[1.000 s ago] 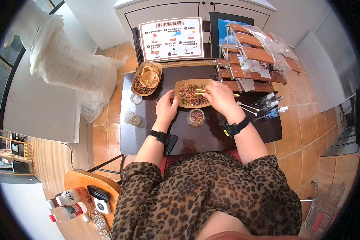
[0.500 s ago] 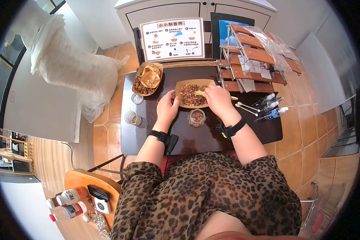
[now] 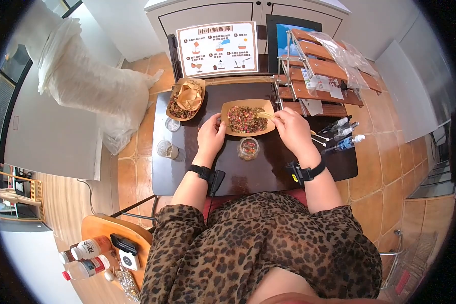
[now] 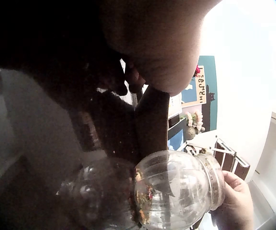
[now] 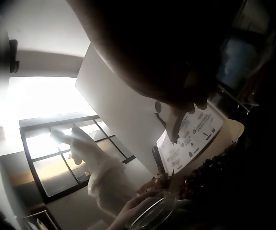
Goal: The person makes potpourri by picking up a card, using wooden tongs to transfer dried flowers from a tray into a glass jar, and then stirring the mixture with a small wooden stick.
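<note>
A brown paper tray (image 3: 229, 133) of mixed dried petals and herbs (image 3: 245, 119) sits mid-table. My left hand (image 3: 211, 137) holds its left end, thumb at the near side; in the left wrist view the bent fingertips (image 4: 134, 82) are at the tray's wall. My right hand (image 3: 293, 130) is at the tray's right edge, pinching slim pale-yellow tongs (image 3: 265, 115) whose tips reach in over the herbs. Much of the tongs is hidden by the hand. Just in front of the tray stands a round clear jar (image 4: 174, 189) with some petals at its bottom.
Left of the tray are a second paper tray (image 3: 193, 114) with crumpled paper, a clear lid (image 3: 173, 124) and a clear cup (image 3: 167, 149). Spray bottles (image 3: 345, 144) lie at the right, near white-tipped sticks (image 3: 319, 140). An instruction sign (image 3: 218, 49) and wooden rack (image 3: 319, 71) stand behind.
My right hand has drawn back to the right with the tongs, from over the herbs to the tray's right edge. The left hand has stayed at the tray's left end.
</note>
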`<state>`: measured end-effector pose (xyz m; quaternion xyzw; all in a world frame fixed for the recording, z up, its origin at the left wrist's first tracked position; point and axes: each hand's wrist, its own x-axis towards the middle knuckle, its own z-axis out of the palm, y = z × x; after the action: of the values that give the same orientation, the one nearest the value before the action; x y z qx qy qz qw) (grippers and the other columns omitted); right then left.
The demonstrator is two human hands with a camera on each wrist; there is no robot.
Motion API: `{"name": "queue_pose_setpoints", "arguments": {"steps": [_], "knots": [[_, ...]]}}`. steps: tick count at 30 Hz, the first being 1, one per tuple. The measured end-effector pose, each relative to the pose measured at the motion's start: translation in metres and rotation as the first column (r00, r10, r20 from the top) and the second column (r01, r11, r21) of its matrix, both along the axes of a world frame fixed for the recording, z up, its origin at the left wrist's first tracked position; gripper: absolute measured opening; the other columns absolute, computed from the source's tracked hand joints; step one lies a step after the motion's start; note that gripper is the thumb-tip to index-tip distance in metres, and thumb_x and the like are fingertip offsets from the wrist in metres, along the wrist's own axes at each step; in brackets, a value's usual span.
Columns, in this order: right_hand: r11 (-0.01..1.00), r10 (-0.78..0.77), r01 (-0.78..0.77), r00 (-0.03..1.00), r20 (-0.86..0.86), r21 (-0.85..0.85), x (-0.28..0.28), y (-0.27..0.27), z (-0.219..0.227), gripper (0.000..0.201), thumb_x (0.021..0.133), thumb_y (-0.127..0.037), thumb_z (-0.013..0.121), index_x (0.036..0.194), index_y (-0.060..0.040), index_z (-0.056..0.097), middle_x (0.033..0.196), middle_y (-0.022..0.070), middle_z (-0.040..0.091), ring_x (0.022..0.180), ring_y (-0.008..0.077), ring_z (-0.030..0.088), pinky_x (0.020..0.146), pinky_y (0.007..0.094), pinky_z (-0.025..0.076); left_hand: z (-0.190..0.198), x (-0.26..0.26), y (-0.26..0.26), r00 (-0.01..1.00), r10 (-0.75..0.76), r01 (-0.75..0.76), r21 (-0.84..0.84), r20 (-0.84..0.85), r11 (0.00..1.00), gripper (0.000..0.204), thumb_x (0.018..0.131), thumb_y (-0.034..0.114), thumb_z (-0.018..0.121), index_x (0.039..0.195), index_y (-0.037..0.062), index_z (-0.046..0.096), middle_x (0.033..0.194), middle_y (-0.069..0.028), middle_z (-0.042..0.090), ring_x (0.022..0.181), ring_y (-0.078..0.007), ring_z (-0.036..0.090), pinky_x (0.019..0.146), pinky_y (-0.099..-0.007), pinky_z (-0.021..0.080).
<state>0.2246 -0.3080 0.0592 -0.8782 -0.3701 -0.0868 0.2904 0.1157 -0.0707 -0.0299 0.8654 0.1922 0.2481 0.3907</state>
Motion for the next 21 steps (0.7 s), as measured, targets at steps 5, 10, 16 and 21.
{"name": "queue_pose_setpoints", "arguments": {"steps": [5, 10, 16, 21], "knots": [[0.996, 0.088, -0.088, 0.996, -0.011, 0.022, -0.025, -0.008, 0.008, 0.015, 0.089, -0.02, 0.069, 0.088, -0.0057, 0.068, 0.085, 0.0098, 0.062, 0.085, 0.0321, 0.064, 0.073, 0.0441, 0.051, -0.002, 0.0, 0.002, 1.0, -0.006, 0.006, 0.008, 0.001, 1.0, 0.032, 0.092, 0.021, 0.063, 0.12, 0.0052, 0.065, 0.087, -0.0113, 0.069, 0.081, -0.0277, 0.067, 0.073, -0.0383, 0.052], [0.975, 0.22, -0.218, 0.975, 0.042, -0.043, -0.042, -0.011, -0.013, 0.01, 0.086, -0.018, 0.071, 0.087, -0.0085, 0.067, 0.083, 0.008, 0.062, 0.082, 0.0303, 0.062, 0.071, 0.043, 0.051, 0.003, 0.0, 0.001, 0.999, -0.012, 0.01, -0.03, -0.044, 1.0, 0.032, 0.092, 0.018, 0.062, 0.121, 0.0035, 0.065, 0.093, -0.0133, 0.07, 0.086, -0.0281, 0.068, 0.079, -0.0373, 0.053], [0.97, 0.238, -0.234, 0.969, 0.062, -0.071, -0.046, -0.012, -0.015, 0.012, 0.086, -0.019, 0.072, 0.089, -0.0087, 0.068, 0.086, 0.007, 0.061, 0.085, 0.0292, 0.061, 0.073, 0.0428, 0.05, 0.005, -0.001, 0.0, 0.999, -0.013, 0.011, -0.044, -0.052, 0.999, 0.033, 0.093, 0.019, 0.062, 0.122, 0.0037, 0.064, 0.094, -0.0127, 0.07, 0.088, -0.0278, 0.068, 0.08, -0.0377, 0.053], [0.986, 0.169, -0.169, 0.984, 0.059, -0.013, -0.038, -0.011, -0.01, 0.014, 0.086, -0.02, 0.072, 0.091, -0.0076, 0.069, 0.086, 0.008, 0.06, 0.086, 0.0301, 0.062, 0.074, 0.0433, 0.051, 0.007, -0.001, -0.001, 0.998, -0.015, 0.011, -0.051, -0.063, 0.999, 0.033, 0.093, 0.02, 0.063, 0.121, 0.0039, 0.065, 0.094, -0.0123, 0.07, 0.088, -0.0281, 0.068, 0.079, -0.0379, 0.053]]}}
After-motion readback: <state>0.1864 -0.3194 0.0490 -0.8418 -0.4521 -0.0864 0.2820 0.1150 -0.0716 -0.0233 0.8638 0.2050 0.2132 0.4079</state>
